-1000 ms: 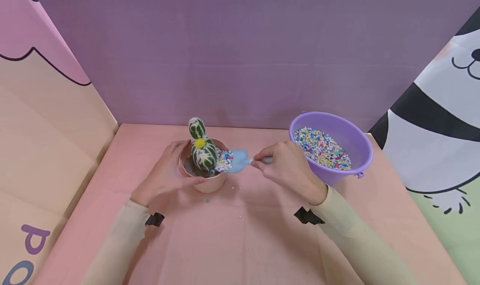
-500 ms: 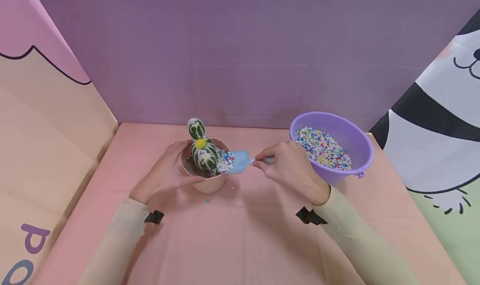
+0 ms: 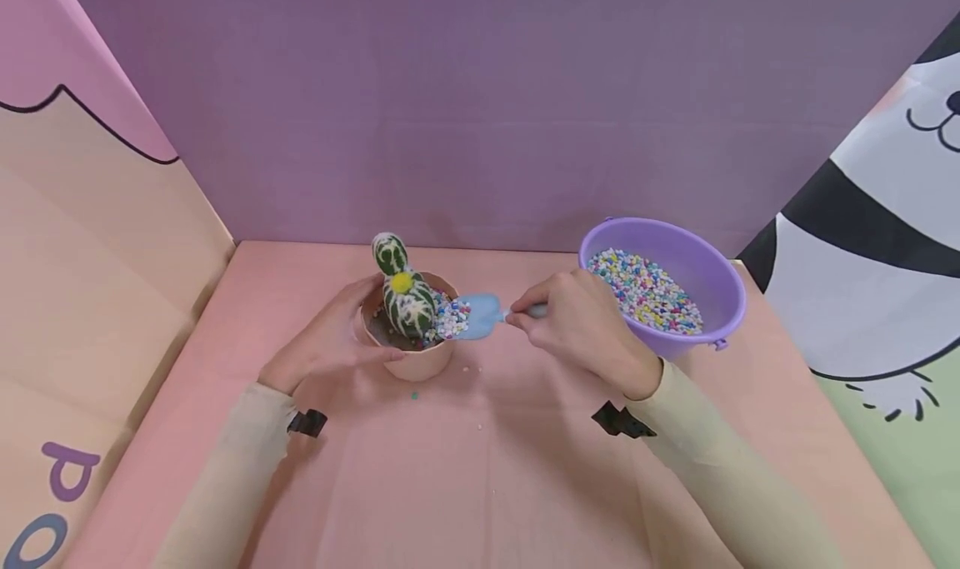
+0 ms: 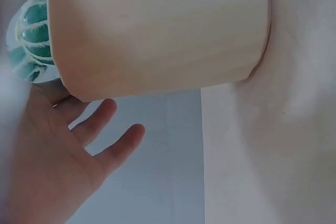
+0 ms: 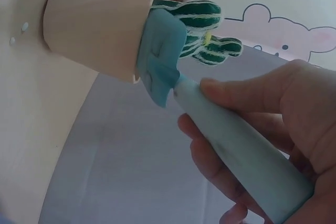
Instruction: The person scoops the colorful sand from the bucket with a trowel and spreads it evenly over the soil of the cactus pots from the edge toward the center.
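Note:
A light terracotta-coloured flowerpot (image 3: 418, 366) stands upright on the table, holding a green-and-white striped cactus (image 3: 409, 309) with a yellow flower. My left hand (image 3: 330, 340) grips the pot's left side, thumb along the front rim; in the left wrist view its last fingers hang off the pot wall (image 4: 157, 40). Between thumb and fingers, my right hand (image 3: 581, 327) holds the handle (image 5: 236, 150) of a blue toy shovel (image 3: 481, 316). The shovel's blade (image 5: 163, 45) lies over the pot's right rim, loaded with small multicoloured beads (image 3: 453, 317) beside the cactus.
A purple bucket (image 3: 712, 294) part-filled with the same mixed beads (image 3: 648, 294) stands at the right, behind my right hand. A green bead (image 3: 415, 395) and a few pale ones lie on the pink tabletop (image 3: 420, 486). A purple backdrop (image 3: 480, 111) rises behind.
The shovel blade has tilted slightly, and its beads lie a little closer to the front of the blade. Both hands stay almost in place; the head view has shifted slightly.

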Motion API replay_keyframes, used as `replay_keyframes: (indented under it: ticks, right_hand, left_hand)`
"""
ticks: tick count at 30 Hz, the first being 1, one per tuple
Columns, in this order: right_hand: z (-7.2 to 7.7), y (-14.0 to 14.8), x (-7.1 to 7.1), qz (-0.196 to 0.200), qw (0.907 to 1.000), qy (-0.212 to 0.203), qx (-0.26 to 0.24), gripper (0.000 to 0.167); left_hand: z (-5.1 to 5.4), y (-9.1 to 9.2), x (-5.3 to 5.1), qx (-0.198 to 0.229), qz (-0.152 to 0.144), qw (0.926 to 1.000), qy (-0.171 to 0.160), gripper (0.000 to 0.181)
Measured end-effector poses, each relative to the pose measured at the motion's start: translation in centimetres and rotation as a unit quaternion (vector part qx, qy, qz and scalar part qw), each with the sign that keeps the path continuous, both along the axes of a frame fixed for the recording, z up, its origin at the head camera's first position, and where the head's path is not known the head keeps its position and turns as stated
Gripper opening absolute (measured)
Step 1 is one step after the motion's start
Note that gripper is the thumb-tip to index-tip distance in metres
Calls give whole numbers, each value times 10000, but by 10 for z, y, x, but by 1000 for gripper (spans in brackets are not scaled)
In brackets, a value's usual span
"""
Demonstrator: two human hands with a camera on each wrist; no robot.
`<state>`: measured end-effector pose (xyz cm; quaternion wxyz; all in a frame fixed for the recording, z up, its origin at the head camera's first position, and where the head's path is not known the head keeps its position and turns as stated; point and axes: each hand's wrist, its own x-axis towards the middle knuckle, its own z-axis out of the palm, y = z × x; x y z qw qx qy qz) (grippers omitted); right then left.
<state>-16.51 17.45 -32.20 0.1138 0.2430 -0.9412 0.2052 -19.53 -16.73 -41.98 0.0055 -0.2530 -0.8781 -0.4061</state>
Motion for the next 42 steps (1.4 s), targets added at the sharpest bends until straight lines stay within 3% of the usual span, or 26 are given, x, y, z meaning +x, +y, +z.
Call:
replay_keyframes:
  ticks: [6, 11, 16, 20, 26, 29, 37, 40, 42]
  right_hand:
    - [2, 1, 0, 26, 9999, -117, -36, 8]
    - [2, 0, 2, 3, 9999, -147, -75, 7]
    - [2, -1, 5, -121, 9998, -147, -57, 8]
    - [1, -1, 6, -150, 9998, -149, -73, 8]
    - [-2, 0, 7, -152, 9996, -219, -82, 9]
    - [-2, 0, 8, -118, 9997, -195, -114, 9]
    - [1, -1, 8, -108, 9999, 89, -51, 8]
    - [1, 0, 7, -70, 9999, 74, -39, 8]
    - [1, 0, 7, -80, 9999, 69, -47, 7]
  left_hand:
    - [4, -1, -1, -286, 157, 9994, 124, 107]
    - [10, 6, 6, -699, 497, 9962, 121, 115]
    - [10, 11, 11, -798, 751, 9939, 116, 122]
    - [6, 10, 11, -798, 705, 9942, 164, 122]
    - [-2, 4, 9, -246, 317, 9992, -52, 114]
    - [-4, 2, 10, -171, 368, 9991, -114, 113]
    - [1, 8, 11, -563, 688, 9955, 334, 117]
    - [2, 8, 10, -595, 650, 9953, 405, 115]
    - [1, 8, 7, -381, 477, 9974, 371, 110]
